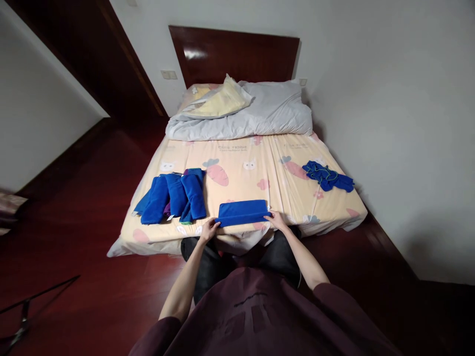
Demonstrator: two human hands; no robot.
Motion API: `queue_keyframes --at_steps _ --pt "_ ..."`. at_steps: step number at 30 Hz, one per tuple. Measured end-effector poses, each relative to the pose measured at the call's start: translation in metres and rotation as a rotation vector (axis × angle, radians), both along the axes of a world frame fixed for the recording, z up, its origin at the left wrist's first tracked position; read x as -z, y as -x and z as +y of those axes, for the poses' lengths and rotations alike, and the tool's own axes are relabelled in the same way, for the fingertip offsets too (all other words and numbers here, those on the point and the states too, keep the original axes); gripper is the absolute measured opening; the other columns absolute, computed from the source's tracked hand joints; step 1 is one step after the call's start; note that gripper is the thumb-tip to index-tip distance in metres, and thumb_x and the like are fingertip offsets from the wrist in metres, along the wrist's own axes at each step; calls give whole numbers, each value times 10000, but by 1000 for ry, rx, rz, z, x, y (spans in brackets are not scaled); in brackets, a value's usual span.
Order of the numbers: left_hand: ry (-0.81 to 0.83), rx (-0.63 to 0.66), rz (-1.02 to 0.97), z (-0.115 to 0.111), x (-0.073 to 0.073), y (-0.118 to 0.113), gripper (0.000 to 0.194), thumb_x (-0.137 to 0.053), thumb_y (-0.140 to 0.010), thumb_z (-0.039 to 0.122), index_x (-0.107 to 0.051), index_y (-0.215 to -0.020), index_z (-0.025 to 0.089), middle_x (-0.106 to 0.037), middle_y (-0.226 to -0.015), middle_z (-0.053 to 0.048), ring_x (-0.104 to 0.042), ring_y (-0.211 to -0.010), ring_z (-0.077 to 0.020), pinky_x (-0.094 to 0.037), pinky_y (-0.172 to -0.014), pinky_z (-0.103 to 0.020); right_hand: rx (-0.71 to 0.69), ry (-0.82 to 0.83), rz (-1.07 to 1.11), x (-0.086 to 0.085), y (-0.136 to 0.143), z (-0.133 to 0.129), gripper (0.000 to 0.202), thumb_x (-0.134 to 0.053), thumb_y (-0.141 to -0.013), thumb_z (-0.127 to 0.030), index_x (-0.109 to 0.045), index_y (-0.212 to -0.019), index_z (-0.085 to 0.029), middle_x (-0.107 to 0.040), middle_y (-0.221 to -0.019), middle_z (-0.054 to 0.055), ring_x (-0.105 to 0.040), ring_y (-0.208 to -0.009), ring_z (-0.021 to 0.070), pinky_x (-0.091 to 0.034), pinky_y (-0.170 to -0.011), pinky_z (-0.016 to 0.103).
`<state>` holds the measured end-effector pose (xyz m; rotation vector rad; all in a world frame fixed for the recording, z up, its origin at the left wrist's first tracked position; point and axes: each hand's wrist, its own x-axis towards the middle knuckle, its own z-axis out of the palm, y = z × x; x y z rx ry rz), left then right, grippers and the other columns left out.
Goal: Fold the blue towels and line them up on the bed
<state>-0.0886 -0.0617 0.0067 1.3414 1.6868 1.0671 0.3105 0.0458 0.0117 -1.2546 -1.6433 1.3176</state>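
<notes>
A blue towel (243, 208) lies on the near edge of the bed, its front part folded over into a band. My left hand (210, 230) pinches the band's left end, and my right hand (276, 220) pinches its right end. To the left rests a pile of rolled or folded towels (174, 197), mostly blue, with bits of purple and green showing. Over on the right side of the bed is a crumpled heap of blue cloth (328, 176) with green edging.
The bed (237, 163) wears a cream sheet printed with carrots and rabbits. A grey quilt (274, 109) and a pale yellow cloth (226, 101) are bunched near the dark headboard (237, 57). A black stand-like object (25, 311) is on the floor at lower left.
</notes>
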Motion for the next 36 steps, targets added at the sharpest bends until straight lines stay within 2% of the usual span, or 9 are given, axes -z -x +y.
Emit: queue_keyframes --at_steps 5,9,15,20,23,27,32,34,36 --pt "52 -7 65 -2 -8 -4 496 -615 -796 649 -678 -928 175 -737 -892 -87 -686 -844 -243 -554 -783 -350 -11 31 48 -11 3 -2 387 -716 -773 -555 -679 -870 -183 -754 -882 68 -702 -823 206 -573 -793 318" --pt "40 -28 85 -2 -13 -4 516 -563 -844 661 -689 -939 170 -741 -915 -95 -688 -878 -250 -559 -820 -365 72 28 100 -14 4 -2 416 -758 -728 -521 -694 -943 -170 -757 -905 83 -710 -846 212 -575 -832 335" --pt "22 -70 109 1 -11 -3 576 -536 -843 679 -704 -992 149 -757 -970 -136 -708 -910 -275 -559 -848 -384 132 44 10 -17 5 -1 441 -772 -722 -582 -673 -828 -166 -724 -745 64 -696 -755 215 -576 -705 316" --pt "51 -78 137 2 -8 0 592 -551 -833 686 -710 -1011 143 -776 -935 -143 -730 -850 -287 -568 -810 -389 155 59 -14 -16 5 2 423 -825 -714 -548 -704 -817 -156 -741 -724 82 -711 -703 222 -581 -638 313" --pt "93 -57 162 1 -8 2 548 -567 -838 654 -719 -983 149 -783 -886 -131 -738 -823 -293 -572 -784 -386 180 87 -66 -16 5 2 403 -871 -689 -515 -719 -795 -157 -765 -729 105 -735 -695 236 -599 -627 322" --pt "178 -59 155 2 -9 4 445 -616 -830 570 -730 -947 157 -794 -897 -133 -757 -861 -307 -576 -785 -381 208 151 -166 -17 4 2 342 -898 -672 -449 -710 -711 -166 -760 -690 85 -730 -638 220 -568 -551 275" --pt "310 -108 105 6 -8 8 345 -722 -791 503 -721 -905 177 -793 -846 -108 -766 -816 -286 -583 -727 -350 181 225 -279 -19 3 5 381 -867 -691 -449 -630 -542 -191 -621 -484 -1 -621 -463 165 -435 -423 228" --pt "317 -101 117 6 -7 7 315 -736 -800 480 -703 -909 187 -782 -798 -84 -761 -776 -270 -583 -712 -340 181 226 -307 -20 4 6 396 -873 -683 -442 -605 -515 -203 -571 -443 -19 -606 -458 161 -428 -434 227" --pt "305 -82 177 6 -8 4 260 -717 -840 432 -685 -936 193 -771 -786 -75 -754 -768 -264 -587 -740 -352 203 153 -383 -22 7 5 352 -878 -690 -405 -618 -548 -215 -595 -479 -10 -640 -526 177 -476 -501 240"
